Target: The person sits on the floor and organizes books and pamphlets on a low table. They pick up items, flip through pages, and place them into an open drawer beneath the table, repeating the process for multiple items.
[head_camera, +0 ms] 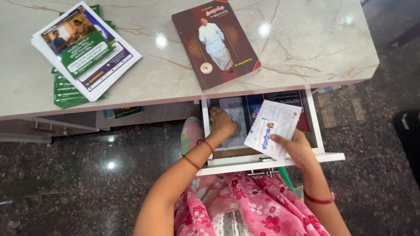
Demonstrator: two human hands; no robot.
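A white drawer (327,157) stands pulled out from under the marble desk (306,48). My left hand (222,123) reaches into its left side, fingers curled on the papers and booklets (238,114) lying inside. My right hand (297,146) holds a white booklet (272,127) with blue print, tilted over the drawer's right half. A dark blue booklet (280,97) lies deeper in the drawer, partly hidden by the desk edge.
On the desk lie a maroon book (216,41) with a figure in white on its cover and, at the left, a stack of leaflets (83,52) over green ones. A second drawer (65,124) is ajar at the left. Dark granite floor surrounds.
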